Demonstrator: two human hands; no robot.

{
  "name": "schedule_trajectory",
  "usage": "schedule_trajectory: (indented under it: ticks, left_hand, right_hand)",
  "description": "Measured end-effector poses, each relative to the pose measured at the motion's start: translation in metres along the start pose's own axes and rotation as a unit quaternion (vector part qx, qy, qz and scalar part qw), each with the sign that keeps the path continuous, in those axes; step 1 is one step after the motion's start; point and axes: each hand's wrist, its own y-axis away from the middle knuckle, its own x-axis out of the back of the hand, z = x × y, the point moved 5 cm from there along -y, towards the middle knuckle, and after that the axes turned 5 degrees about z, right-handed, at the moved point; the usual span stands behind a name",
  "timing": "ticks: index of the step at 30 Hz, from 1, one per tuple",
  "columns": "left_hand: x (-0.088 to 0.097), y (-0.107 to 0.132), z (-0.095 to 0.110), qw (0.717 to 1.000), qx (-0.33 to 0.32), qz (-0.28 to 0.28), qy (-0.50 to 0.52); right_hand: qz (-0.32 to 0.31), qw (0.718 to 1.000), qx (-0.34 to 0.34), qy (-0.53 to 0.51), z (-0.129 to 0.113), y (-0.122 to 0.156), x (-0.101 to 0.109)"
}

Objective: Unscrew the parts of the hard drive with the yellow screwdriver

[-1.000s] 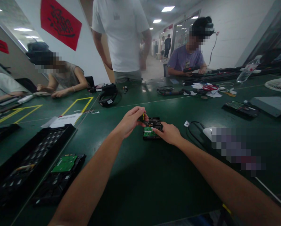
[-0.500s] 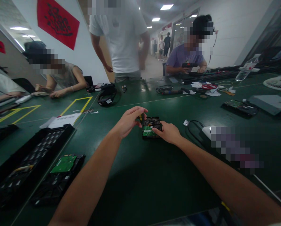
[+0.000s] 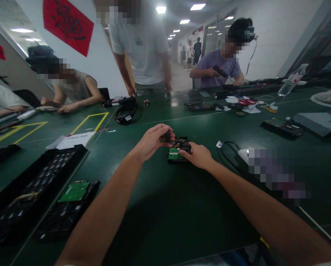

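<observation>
In front of me on the green table lies a hard drive (image 3: 177,154), its green circuit board facing up and set in a black frame. My right hand (image 3: 200,155) grips the drive's right side, with the thumb resting over the board. Above its upper left corner, my left hand (image 3: 154,142) is closed around the short dark handle of a screwdriver (image 3: 167,136). The fingers cover part of the handle, and the tip is too small to make out against the drive.
At left lie a second drive (image 3: 74,192) and a long black tray (image 3: 40,177). To the right are a cable (image 3: 229,144), another drive (image 3: 282,127) and a grey box (image 3: 319,123). A black headset (image 3: 126,111) lies farther back. Several people are across the table.
The handle in my left hand has turned: its yellow part showed before and now it looks dark. My right hand and the drive stay put. The person in purple has raised a dark tool.
</observation>
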Motion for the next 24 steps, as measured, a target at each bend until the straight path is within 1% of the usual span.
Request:
schedule_trajectory:
  ticks: [6,8,10,15,20,24]
  left_hand:
    - [0.0014,0.0025,0.0068,0.998,-0.02,0.022,-0.054]
    - [0.0011,0.0029,0.0077,0.997,-0.018,0.019,-0.066]
    - [0.0,0.003,0.0073,0.998,-0.011,0.011,-0.059]
    - [-0.0014,0.0016,0.0032,1.0,0.021,0.003,0.004]
    - [0.0008,-0.0008,0.0012,1.0,0.01,0.016,0.015]
    - [-0.0019,0.0,0.0006,1.0,-0.008,0.018,-0.006]
  right_hand:
    - [-0.003,1.0,0.001,-0.004,-0.0007,-0.0004,0.0001]
    - [-0.004,1.0,-0.005,0.0,-0.0008,-0.0003,0.0007]
    - [-0.005,1.0,-0.007,0.001,-0.0016,0.0002,0.0013]
    - [-0.008,1.0,-0.007,-0.002,-0.0026,0.0016,0.0027]
    - [-0.013,1.0,-0.002,-0.003,-0.0006,0.0011,0.0007]
    - [-0.007,1.0,0.002,-0.002,0.0002,-0.0002,-0.0007]
